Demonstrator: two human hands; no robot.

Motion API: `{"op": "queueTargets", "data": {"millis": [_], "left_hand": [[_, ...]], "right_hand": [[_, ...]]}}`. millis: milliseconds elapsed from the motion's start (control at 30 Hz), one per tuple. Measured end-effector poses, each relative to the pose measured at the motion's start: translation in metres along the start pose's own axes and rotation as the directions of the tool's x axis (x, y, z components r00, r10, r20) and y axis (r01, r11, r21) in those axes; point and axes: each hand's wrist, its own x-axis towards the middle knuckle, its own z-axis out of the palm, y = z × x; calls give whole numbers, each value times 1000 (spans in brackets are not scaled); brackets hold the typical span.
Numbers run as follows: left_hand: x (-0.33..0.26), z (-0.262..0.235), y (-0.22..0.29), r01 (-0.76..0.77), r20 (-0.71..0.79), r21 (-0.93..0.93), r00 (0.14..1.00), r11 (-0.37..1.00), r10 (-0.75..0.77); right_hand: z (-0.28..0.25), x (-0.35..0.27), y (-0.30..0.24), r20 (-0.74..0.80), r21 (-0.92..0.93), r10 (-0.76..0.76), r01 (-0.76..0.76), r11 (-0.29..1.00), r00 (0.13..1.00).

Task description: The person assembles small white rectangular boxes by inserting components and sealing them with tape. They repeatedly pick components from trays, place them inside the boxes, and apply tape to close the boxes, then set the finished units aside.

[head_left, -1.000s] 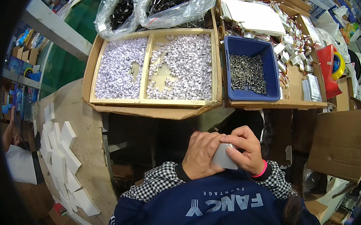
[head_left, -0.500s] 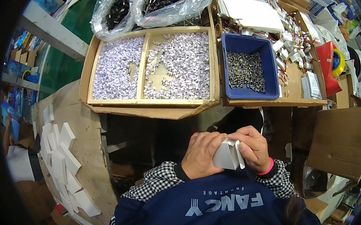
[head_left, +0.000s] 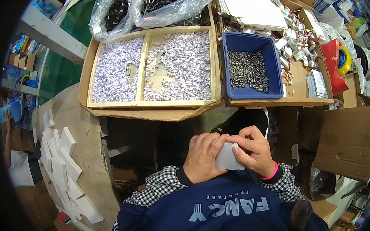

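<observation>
White box [head_left: 227, 159] sits at lower centre of the frame, left hand [head_left: 202, 158] curled snugly around its side, right hand [head_left: 255, 153] half-closed, thumb and forefinger pinching its upper-right edge. Working that end seems the step in hand; the next move probably calls for steady left support and careful right-finger pressure.

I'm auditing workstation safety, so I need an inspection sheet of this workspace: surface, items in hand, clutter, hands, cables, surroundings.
Surface: brown board at left, bearing piled flat white boxes.
Items in hand: one small white box.
Clutter: tiny white pieces in a two-part tray; metal pieces in a blue bin.
Hands: left hand holds the box's left side; right hand grips its upper right.
Cables: reddish wires among small white parts, right-hand carton.
Surroundings: another person's arm, far left.
</observation>
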Motion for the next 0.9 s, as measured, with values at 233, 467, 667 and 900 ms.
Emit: {"op": "queueTargets", "data": {"millis": [233,467,667,900], "left_hand": [[1,-2,2,-10,-5,34,1000,999,11],[2,-4,3,-17,-25,88,1000,996,19],[3,-8,5,11,-46,157,999,988,-4],[8,-6,9,164,-58,77,985,983,-160]], "right_hand": [[-2,-1,-4,2,-31,-9,9,999,1000],[-2,-1,-8,41,-134,-41,46,990,998],[-2,2,-10,63,-358,-183,193,913,981],[19,-11,-3,-86,-255,-190,163,953,978]]}}
